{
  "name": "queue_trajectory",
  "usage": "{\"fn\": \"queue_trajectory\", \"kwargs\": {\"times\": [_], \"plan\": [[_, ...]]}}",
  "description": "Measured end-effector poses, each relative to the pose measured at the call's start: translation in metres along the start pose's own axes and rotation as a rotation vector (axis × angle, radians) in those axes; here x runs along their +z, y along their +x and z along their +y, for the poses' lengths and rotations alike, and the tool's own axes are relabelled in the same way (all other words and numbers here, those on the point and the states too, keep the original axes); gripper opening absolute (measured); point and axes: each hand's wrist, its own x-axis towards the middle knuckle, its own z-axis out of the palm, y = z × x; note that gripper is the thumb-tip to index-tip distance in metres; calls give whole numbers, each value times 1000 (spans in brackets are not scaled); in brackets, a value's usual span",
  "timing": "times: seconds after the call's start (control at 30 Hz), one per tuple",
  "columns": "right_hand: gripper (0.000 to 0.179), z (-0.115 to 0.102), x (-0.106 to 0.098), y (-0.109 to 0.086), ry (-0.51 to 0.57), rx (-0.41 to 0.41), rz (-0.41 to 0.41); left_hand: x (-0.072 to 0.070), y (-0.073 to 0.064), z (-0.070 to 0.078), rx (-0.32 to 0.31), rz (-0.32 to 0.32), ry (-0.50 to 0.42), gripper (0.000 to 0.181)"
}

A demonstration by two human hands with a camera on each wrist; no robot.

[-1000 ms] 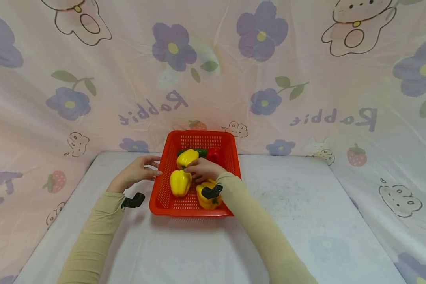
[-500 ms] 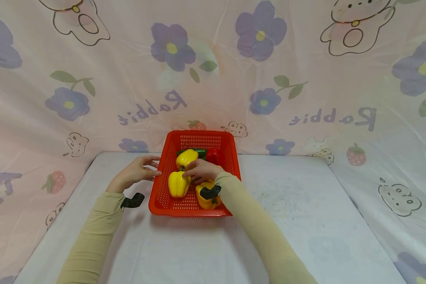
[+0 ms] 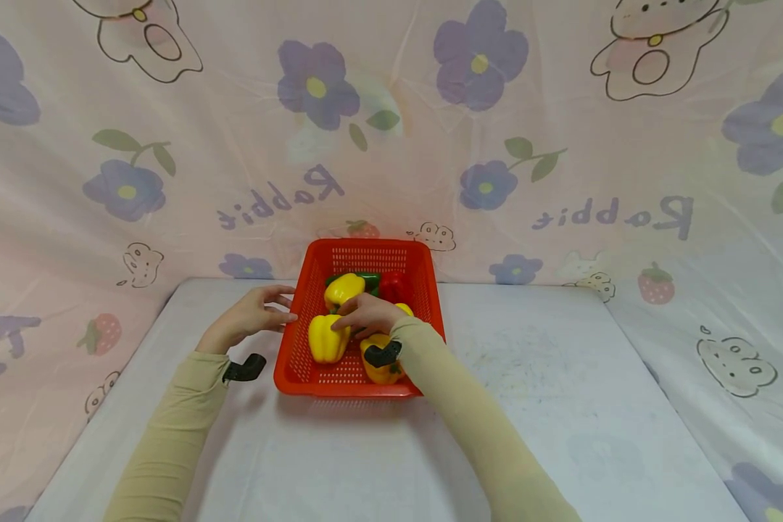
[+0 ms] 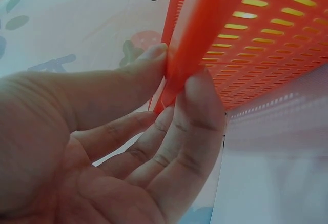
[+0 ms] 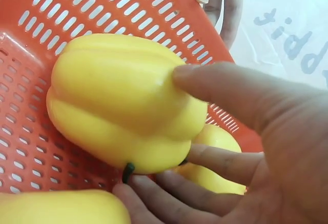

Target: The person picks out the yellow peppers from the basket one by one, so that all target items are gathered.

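Observation:
A red plastic basket (image 3: pixel 349 392) with slotted walls stands on the table. My left hand (image 3: pixel 251 315) pinches its left rim, thumb on one side and fingers on the other, as the left wrist view shows. Inside the basket, my right hand (image 3: pixel 375 313) holds a yellow bell pepper (image 5: pixel 118 90) at the left front. The thumb presses its side, while the fingers curl by the green stem end. Behind it lies another yellow bell pepper (image 3: pixel 344 290). A deeper yellow pepper (image 3: pixel 377 371) sits under my right wrist, partly covered.
At the basket's back are a dark green vegetable (image 3: pixel 370 279) and a red pepper (image 3: pixel 392 286). More yellow (image 3: pixel 404 309) peeks out beside my right wrist. The white-covered table (image 3: pixel 548 362) meets a patterned cloth backdrop (image 3: pixel 391 159) behind the basket.
The front-left yellow pepper has shifted slightly left and toward me, with my right thumb now on it. My left hand stays at the basket rim.

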Motion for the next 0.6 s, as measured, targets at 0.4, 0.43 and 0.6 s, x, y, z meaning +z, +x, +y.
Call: {"fn": "queue_trajectory", "kwargs": {"times": [0.4, 0.43, 0.6], "plan": [[59, -1, 3, -1, -59, -20, -16, 0, 0, 2, -9, 3, 8, 60], [59, -1, 3, -1, -61, -23, -19, 0, 0, 2, -10, 3, 11, 60], [64, -1, 3, -1, -72, -31, -33, 0, -1, 2, -10, 1, 9, 60]]}}
